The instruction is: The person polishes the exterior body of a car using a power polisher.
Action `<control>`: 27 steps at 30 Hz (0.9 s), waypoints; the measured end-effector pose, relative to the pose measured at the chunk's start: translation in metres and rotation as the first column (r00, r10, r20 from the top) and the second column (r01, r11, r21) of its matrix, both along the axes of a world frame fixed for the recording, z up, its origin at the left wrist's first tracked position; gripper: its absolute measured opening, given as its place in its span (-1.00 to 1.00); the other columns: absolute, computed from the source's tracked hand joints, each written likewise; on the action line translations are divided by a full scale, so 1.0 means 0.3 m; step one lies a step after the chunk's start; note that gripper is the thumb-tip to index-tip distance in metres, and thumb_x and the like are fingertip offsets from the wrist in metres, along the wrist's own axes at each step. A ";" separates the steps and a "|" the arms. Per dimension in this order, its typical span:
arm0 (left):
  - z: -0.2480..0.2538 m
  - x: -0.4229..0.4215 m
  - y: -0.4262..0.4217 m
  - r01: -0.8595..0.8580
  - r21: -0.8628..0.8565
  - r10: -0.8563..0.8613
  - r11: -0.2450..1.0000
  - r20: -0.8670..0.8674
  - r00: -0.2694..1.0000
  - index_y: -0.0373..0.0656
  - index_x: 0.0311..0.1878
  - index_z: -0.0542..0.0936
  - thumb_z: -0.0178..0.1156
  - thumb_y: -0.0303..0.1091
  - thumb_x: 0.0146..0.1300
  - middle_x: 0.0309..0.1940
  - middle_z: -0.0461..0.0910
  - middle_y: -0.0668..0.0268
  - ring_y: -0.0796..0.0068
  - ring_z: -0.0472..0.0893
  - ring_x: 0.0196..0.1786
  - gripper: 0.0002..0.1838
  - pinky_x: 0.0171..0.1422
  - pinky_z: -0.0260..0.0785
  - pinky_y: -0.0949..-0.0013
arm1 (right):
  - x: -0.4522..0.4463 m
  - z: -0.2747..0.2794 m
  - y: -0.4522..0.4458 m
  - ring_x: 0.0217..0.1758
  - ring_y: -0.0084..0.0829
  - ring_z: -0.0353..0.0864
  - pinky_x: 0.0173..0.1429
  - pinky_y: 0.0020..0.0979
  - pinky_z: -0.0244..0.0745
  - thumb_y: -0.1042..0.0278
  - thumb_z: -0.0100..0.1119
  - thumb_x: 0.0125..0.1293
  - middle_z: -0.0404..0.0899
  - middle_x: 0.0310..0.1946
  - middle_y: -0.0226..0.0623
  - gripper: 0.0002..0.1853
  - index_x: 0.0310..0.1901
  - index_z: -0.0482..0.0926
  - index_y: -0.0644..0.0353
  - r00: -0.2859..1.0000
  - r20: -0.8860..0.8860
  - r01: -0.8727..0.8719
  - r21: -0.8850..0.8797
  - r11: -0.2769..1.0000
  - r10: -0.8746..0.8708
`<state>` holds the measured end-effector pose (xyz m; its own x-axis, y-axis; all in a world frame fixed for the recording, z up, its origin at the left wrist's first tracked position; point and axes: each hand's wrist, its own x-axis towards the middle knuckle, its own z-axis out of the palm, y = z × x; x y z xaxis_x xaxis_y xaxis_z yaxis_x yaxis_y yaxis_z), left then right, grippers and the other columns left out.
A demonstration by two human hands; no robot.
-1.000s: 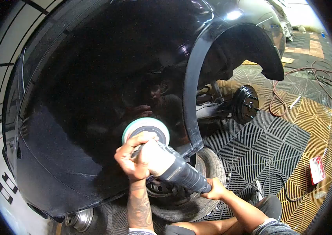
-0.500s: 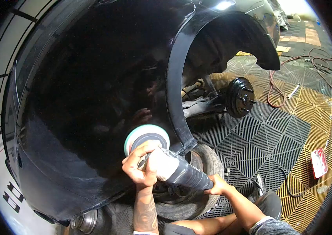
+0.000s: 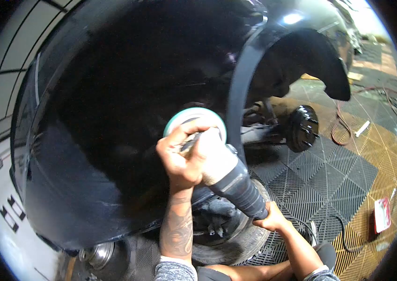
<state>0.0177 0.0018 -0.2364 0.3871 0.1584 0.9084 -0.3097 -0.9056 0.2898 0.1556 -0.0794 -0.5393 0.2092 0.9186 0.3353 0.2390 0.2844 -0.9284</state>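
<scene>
A power polisher [image 3: 238, 185] with a round green-edged pad [image 3: 180, 121] lies against the glossy black car panel [image 3: 114, 112], just left of the wheel arch trim [image 3: 243, 89]. My left hand [image 3: 182, 157] grips the polisher's head behind the pad, fingers wrapped over its top. My right hand [image 3: 272, 218] is closed round the rear end of the dark body. The polisher slants from upper left to lower right. My left palm is partly hidden by the tool.
Below the panel lies a tire [image 3: 236, 248], with a metal rim [image 3: 100, 255] to its left. A wheel hub [image 3: 304, 129] stands out under the arch. A red hose [image 3: 341, 131], a wrench [image 3: 362, 129], a black cable [image 3: 344, 236] and a red-and-white container [image 3: 382, 215] are on the tiled floor.
Both hands have moved the polisher up and to the right along the panel, closer to the arch trim. The camera view has shifted too. Both grips remain.
</scene>
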 end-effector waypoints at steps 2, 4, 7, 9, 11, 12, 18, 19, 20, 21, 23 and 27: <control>0.000 -0.037 -0.002 0.005 0.037 -0.006 0.999 0.017 1.000 -0.37 -0.17 0.74 0.31 -0.37 0.18 -0.25 0.78 0.11 0.30 0.78 -0.13 -0.75 0.11 0.58 0.26 | -0.025 0.018 -0.001 -0.29 -0.44 0.69 -0.05 -0.29 0.60 0.27 0.46 -0.14 0.74 -0.40 -0.20 -0.59 -0.22 0.67 0.30 0.999 0.039 0.024 -0.057 0.998 -0.022; -0.006 -0.097 -0.001 -0.023 0.072 0.021 0.997 0.023 1.000 -0.37 -0.18 0.73 0.29 -0.40 0.15 -0.24 0.79 0.10 0.29 0.79 -0.13 -0.76 0.11 0.59 0.24 | -0.068 0.007 0.010 -0.30 -0.43 0.70 -0.06 -0.29 0.61 0.27 0.46 -0.14 0.74 -0.40 -0.19 -0.60 -0.23 0.67 0.30 0.999 0.036 0.004 -0.030 1.000 -0.003; -0.033 -0.191 0.014 -0.051 0.058 0.049 0.997 0.039 0.998 -0.39 -0.17 0.73 0.26 -0.42 0.15 -0.23 0.79 0.09 0.29 0.79 -0.12 -0.75 0.13 0.59 0.23 | -0.118 0.009 0.030 -0.28 -0.38 0.76 -0.06 -0.30 0.62 0.27 0.45 -0.13 0.75 -0.38 -0.14 -0.60 -0.22 0.68 0.31 0.998 0.063 -0.010 -0.026 1.000 0.011; -0.048 -0.251 0.025 -0.083 0.048 0.080 0.995 0.068 0.994 -0.42 -0.17 0.72 0.21 -0.42 0.16 -0.22 0.79 0.08 0.27 0.79 -0.10 -0.74 0.16 0.59 0.23 | -0.158 -0.016 0.057 -0.24 -0.28 0.79 -0.02 -0.26 0.63 0.27 0.45 -0.13 0.77 -0.35 -0.08 -0.58 -0.19 0.69 0.31 0.994 0.101 -0.041 -0.002 0.999 0.041; -0.074 -0.319 0.045 -0.110 -0.027 0.112 0.994 0.110 0.988 -0.42 -0.19 0.71 0.20 -0.44 0.16 -0.22 0.79 0.05 0.23 0.79 -0.11 -0.75 0.16 0.59 0.21 | -0.198 0.004 0.065 -0.16 -0.20 0.81 0.02 -0.22 0.63 0.26 0.45 -0.12 0.77 -0.30 0.02 -0.55 -0.15 0.71 0.30 0.991 0.120 -0.061 -0.003 0.998 0.061; -0.078 -0.348 0.041 -0.104 -0.038 0.108 0.994 0.129 0.986 -0.42 -0.19 0.71 0.19 -0.44 0.16 -0.22 0.78 0.03 0.20 0.79 -0.11 -0.75 0.16 0.60 0.19 | -0.217 0.015 0.070 -0.23 -0.27 0.78 -0.01 -0.25 0.63 0.26 0.47 -0.13 0.76 -0.34 -0.01 -0.56 -0.18 0.70 0.33 0.990 0.135 -0.054 0.025 0.998 0.050; -0.123 -0.450 0.063 -0.117 -0.035 0.121 0.993 0.193 0.974 -0.39 -0.13 0.69 0.16 -0.34 0.11 -0.19 0.77 -0.02 0.17 0.77 -0.14 -0.65 0.16 0.58 0.13 | -0.234 -0.029 0.124 -0.26 -0.29 0.80 -0.03 -0.25 0.63 0.28 0.47 -0.11 0.76 -0.33 0.02 -0.56 -0.16 0.68 0.34 0.965 0.257 -0.083 0.103 0.991 0.054; -0.129 -0.440 0.064 -0.110 -0.034 0.115 0.993 0.186 0.976 -0.39 -0.13 0.69 0.16 -0.34 0.11 -0.19 0.77 -0.02 0.17 0.77 -0.14 -0.65 0.16 0.58 0.13 | -0.231 -0.032 0.116 -0.26 -0.29 0.80 -0.03 -0.25 0.63 0.28 0.47 -0.11 0.76 -0.33 0.02 -0.56 -0.16 0.68 0.34 0.967 0.250 -0.076 0.103 0.992 0.048; -0.134 -0.426 0.064 -0.111 -0.022 0.113 0.994 0.176 0.978 -0.40 -0.13 0.69 0.15 -0.34 0.11 -0.19 0.77 -0.01 0.18 0.77 -0.14 -0.65 0.16 0.58 0.13 | -0.224 -0.032 0.105 -0.25 -0.30 0.80 -0.02 -0.25 0.63 0.28 0.47 -0.11 0.76 -0.34 0.01 -0.56 -0.17 0.68 0.33 0.974 0.220 -0.083 0.098 0.992 0.060; -0.138 -0.407 0.064 -0.112 -0.009 0.112 0.994 0.169 0.979 -0.40 -0.14 0.70 0.15 -0.35 0.11 -0.19 0.77 -0.01 0.18 0.77 -0.14 -0.66 0.16 0.58 0.13 | -0.212 -0.032 0.093 -0.25 -0.30 0.80 -0.02 -0.25 0.63 0.27 0.47 -0.12 0.76 -0.34 0.00 -0.57 -0.17 0.69 0.32 0.979 0.192 -0.091 0.092 0.992 0.072; -0.136 -0.344 0.042 -0.094 -0.011 0.094 0.996 0.144 0.985 -0.40 -0.14 0.70 0.15 -0.36 0.11 -0.20 0.77 -0.01 0.18 0.78 -0.14 -0.66 0.15 0.59 0.14 | -0.182 -0.033 0.061 -0.27 -0.32 0.78 -0.03 -0.27 0.63 0.28 0.48 -0.13 0.76 -0.36 -0.03 -0.57 -0.19 0.68 0.32 0.985 0.157 -0.078 0.056 0.995 0.068; -0.139 -0.228 0.041 -0.086 -0.007 0.086 0.996 0.045 0.995 -0.47 -0.07 0.64 0.22 -0.23 0.19 -0.14 0.72 -0.10 0.10 0.75 -0.14 -0.57 0.09 0.61 0.12 | -0.122 -0.081 0.036 -0.33 -0.29 0.75 -0.07 -0.25 0.63 0.25 0.44 -0.13 0.74 -0.39 -0.07 -0.58 -0.18 0.69 0.26 0.996 0.073 -0.058 -0.005 0.998 0.058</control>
<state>-0.0506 0.0140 -0.2780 0.3301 0.1938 0.9238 -0.2434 -0.9281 0.2817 0.1191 -0.0685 -0.5637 0.1305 0.9294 0.3452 0.2890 0.2974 -0.9099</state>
